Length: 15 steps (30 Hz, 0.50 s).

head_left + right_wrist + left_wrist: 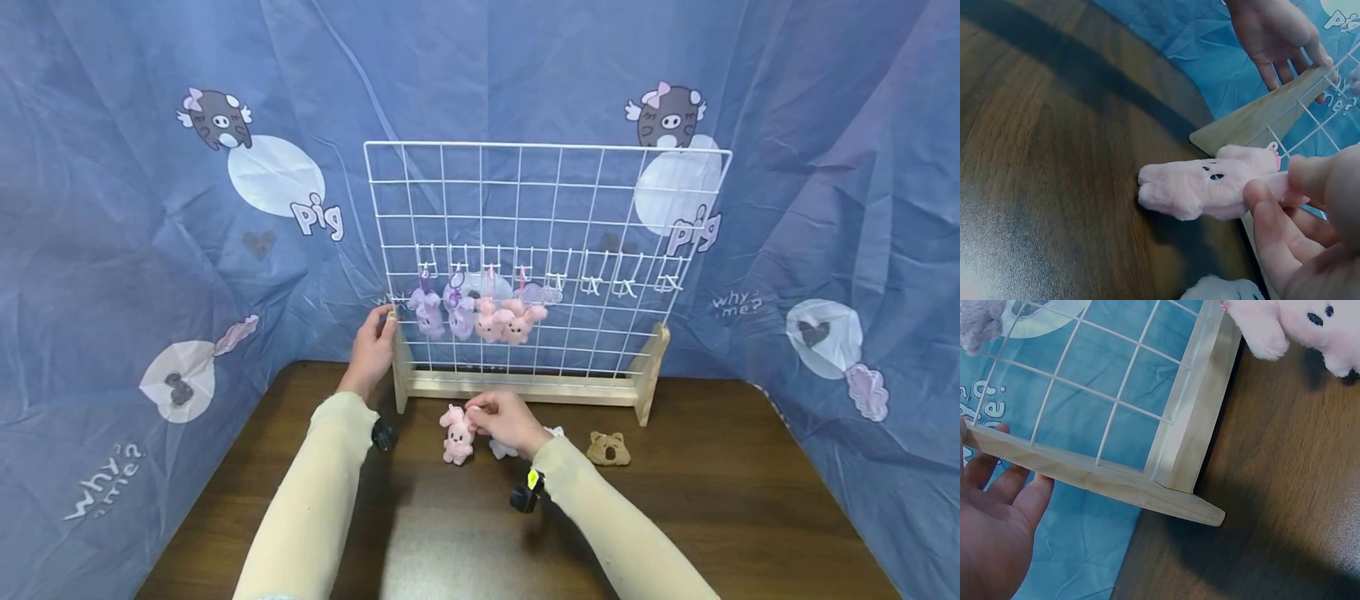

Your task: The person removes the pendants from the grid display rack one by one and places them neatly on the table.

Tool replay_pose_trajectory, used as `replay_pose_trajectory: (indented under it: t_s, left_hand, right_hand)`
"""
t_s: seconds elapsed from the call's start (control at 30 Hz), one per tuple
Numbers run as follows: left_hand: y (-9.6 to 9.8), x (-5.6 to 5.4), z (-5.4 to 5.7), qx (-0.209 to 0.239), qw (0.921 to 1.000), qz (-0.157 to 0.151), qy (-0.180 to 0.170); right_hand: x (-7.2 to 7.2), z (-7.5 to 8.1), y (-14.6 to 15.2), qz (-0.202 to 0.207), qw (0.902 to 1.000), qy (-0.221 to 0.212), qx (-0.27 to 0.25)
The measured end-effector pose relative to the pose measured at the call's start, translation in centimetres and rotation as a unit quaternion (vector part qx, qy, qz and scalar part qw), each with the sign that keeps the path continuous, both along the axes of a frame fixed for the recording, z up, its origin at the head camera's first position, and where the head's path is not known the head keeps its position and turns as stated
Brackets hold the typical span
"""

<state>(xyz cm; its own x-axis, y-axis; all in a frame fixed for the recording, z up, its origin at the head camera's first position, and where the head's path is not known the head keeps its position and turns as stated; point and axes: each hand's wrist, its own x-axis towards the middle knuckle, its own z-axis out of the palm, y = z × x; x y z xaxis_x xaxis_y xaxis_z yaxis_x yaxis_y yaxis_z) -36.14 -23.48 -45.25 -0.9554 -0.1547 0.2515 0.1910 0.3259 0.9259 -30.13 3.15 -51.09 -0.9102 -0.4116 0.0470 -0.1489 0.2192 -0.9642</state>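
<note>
My right hand (512,419) pinches a pink plush bunny keychain (457,437) by one ear, thumb against fingertips. In the right wrist view, the bunny (1200,184) has its face turned up and its legs point away from the hand. At the rack's left end, my left hand (372,348) grips the upper part of the wooden side support (401,362). Its fingers (1034,497) reach behind the wood in the left wrist view. The white wire grid rack (558,196) carries a row of hooks; purple plush keychains (429,317) and pink bunny keychains (517,323) hang at its left side.
A white plush (504,448) lies on the brown table (450,533), partly hidden by the right hand. Farther right is a tan bear-faced plush (608,450). Bare hooks (625,283) fill the grid's right part. A blue printed cloth (315,100) hangs behind and at both sides.
</note>
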Motion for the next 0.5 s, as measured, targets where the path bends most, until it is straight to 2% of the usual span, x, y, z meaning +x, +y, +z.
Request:
replay_pose_trajectory:
  t_s: [0.2,0.5]
  left_hand:
    - [0.10,0.07,-0.02,0.006,1.0000,-0.004,0.000]
    - [0.20,0.29,0.30,0.010,0.9999,-0.005,-0.007]
  right_hand:
    - [0.01,-0.13,-0.28,-0.013,0.9999,-0.001,0.006]
    - [-0.02,0.13,-0.58,-0.028,0.9968,0.037,0.065]
